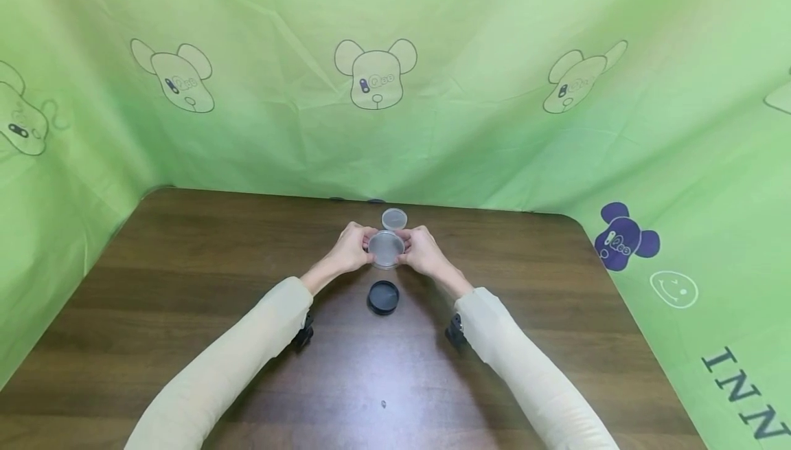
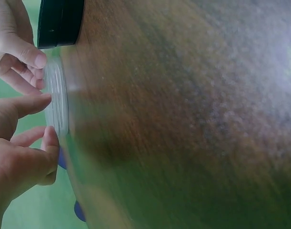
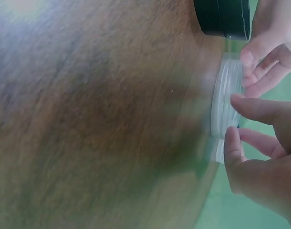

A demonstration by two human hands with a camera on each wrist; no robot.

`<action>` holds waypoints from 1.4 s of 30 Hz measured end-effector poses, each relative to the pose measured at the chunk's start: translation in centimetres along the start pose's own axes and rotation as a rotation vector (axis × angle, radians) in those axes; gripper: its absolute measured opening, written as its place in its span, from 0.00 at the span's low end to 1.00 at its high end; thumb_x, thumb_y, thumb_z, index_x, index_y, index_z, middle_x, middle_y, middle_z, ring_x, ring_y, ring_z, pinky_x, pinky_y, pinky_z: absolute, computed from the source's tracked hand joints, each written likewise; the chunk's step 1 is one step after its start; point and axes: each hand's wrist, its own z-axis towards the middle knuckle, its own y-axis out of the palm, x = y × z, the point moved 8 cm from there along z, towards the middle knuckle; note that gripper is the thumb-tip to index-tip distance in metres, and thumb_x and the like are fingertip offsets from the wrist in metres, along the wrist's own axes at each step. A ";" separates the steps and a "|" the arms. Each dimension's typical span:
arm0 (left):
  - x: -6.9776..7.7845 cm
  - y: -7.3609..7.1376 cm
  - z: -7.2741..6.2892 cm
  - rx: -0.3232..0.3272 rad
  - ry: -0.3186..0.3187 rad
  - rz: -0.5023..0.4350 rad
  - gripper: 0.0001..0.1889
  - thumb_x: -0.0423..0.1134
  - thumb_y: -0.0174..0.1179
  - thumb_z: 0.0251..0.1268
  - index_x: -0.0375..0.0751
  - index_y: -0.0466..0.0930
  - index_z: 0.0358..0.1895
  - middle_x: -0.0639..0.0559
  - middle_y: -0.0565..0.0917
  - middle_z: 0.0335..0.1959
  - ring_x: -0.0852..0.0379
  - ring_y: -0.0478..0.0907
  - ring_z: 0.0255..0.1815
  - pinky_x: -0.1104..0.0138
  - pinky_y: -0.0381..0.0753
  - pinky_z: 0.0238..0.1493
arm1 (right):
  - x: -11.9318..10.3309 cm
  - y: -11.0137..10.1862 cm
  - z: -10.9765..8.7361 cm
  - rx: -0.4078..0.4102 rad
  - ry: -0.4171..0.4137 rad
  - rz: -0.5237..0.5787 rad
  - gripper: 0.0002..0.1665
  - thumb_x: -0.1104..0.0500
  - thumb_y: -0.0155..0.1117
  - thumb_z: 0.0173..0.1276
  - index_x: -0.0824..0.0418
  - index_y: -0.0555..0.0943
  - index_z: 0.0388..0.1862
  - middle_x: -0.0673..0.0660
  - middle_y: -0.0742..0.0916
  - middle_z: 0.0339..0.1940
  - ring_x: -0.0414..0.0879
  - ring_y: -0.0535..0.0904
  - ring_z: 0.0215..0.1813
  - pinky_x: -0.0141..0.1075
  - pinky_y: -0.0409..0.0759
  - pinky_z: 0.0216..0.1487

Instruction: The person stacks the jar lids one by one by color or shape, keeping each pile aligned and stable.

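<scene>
A clear round petri dish [image 1: 386,249], stacked-looking with several rims from the side [image 2: 57,98], sits on the table between both hands. My left hand [image 1: 353,246] grips its left edge, thumb and fingertips against the rim. On the opposite edge, my right hand [image 1: 423,251] holds the rim in the same way, its thumb and fingers apart along the side [image 3: 226,95]. Just behind stands a smaller clear round dish [image 1: 394,219]. A round, shallow black container [image 1: 383,297] lies on the near side of the petri dish.
The brown wooden table [image 1: 247,251] extends to a green printed curtain [image 1: 457,148] at the back and sides. A tiny speck [image 1: 383,404] lies near the front. Black wrist mounts sit under both sleeves.
</scene>
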 end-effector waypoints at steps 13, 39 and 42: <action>0.4 -0.2 -0.1 0.015 -0.001 -0.004 0.26 0.23 0.69 0.43 0.25 0.78 0.53 0.38 0.81 0.37 0.47 0.70 0.48 0.62 0.75 0.49 | -0.2 -0.1 0.1 0.015 0.027 -0.103 0.32 0.75 0.72 0.47 0.78 0.77 0.55 0.69 0.85 0.39 0.60 0.70 0.54 0.50 0.67 0.59; -0.4 0.1 -0.8 0.078 -0.051 -0.097 0.25 0.23 0.69 0.48 0.24 0.78 0.54 0.37 0.76 0.44 0.47 0.73 0.49 0.66 0.80 0.48 | 0.2 0.0 -0.3 0.008 0.027 0.002 0.31 0.78 0.67 0.50 0.81 0.74 0.56 0.72 0.83 0.41 0.61 0.75 0.55 0.41 0.81 0.48; -0.4 0.0 -0.9 0.087 -0.057 -0.122 0.26 0.22 0.69 0.48 0.23 0.77 0.55 0.36 0.74 0.45 0.46 0.76 0.47 0.67 0.80 0.47 | 0.1 0.0 -0.3 0.016 0.003 -0.005 0.30 0.78 0.67 0.49 0.81 0.75 0.55 0.72 0.83 0.40 0.62 0.75 0.54 0.41 0.82 0.47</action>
